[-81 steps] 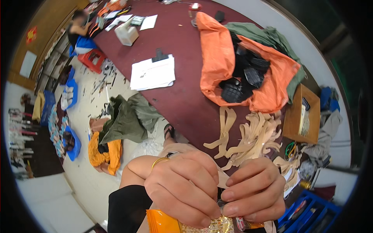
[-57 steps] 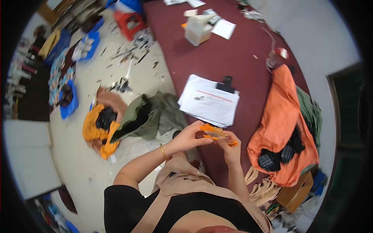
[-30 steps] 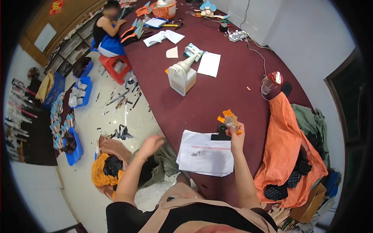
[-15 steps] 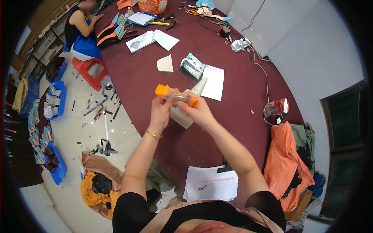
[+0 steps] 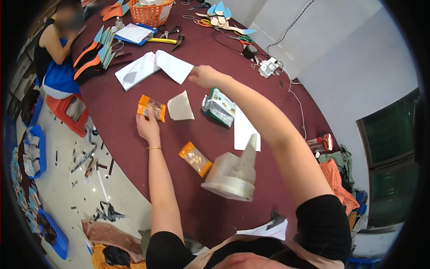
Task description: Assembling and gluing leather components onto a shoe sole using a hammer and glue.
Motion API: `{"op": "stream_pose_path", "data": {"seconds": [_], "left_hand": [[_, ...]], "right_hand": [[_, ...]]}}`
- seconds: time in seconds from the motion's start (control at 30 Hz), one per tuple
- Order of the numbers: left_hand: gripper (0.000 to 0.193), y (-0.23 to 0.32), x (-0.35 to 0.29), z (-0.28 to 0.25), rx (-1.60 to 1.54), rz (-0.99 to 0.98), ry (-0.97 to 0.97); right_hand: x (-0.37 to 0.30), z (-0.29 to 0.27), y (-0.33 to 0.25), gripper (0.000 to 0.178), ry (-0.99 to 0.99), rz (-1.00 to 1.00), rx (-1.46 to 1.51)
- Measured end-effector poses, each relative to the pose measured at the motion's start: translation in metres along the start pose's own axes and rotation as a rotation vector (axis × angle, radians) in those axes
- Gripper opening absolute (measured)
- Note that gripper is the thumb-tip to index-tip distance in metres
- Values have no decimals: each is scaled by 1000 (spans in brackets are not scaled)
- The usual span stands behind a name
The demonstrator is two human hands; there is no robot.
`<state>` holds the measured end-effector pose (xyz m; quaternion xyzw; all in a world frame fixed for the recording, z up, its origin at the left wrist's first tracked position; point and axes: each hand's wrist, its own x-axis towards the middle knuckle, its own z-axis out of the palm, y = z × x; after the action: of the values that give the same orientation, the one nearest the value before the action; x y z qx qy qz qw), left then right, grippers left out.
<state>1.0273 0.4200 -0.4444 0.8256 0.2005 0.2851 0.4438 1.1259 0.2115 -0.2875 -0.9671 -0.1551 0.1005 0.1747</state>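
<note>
My left hand (image 5: 148, 127) grips a small clear packet with orange ends (image 5: 151, 108), held at the left part of the table. A similar orange-ended packet (image 5: 195, 159) lies on the tabletop nearer me. My right hand (image 5: 207, 77) is stretched far forward, its fingers curled beside the right corner of an open white paper pad (image 5: 174, 66); whether anything is pinched there is hidden. Between the arms stand a cream flat piece (image 5: 180, 106), a green and silver foil pack (image 5: 219, 107) and a pale, stained block with an upright tapered post (image 5: 230, 177).
A white sheet (image 5: 245, 130) lies partly under my right forearm. Farther off are an orange basket (image 5: 150, 13), a clipboard (image 5: 134, 34), a yellow-handled hammer (image 5: 163, 40) and a white power strip (image 5: 268, 67). A co-worker (image 5: 56, 49) sits at the far left.
My hands have parted from around one packet. The left moved left with a packet in it, and the right reached forward. Another packet now lies on the table; the view has shifted.
</note>
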Motion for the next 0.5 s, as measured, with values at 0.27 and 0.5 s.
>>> {"op": "stream_pose_path", "data": {"seconds": [0.27,0.5], "left_hand": [[32,-1,6,-10,-60,-18,-11],[29,-9,12,-19,-210,-100,-45]], "right_hand": [[169,70,-3,52,89,79,51],[234,90,-9,53,93,446,18]]}}
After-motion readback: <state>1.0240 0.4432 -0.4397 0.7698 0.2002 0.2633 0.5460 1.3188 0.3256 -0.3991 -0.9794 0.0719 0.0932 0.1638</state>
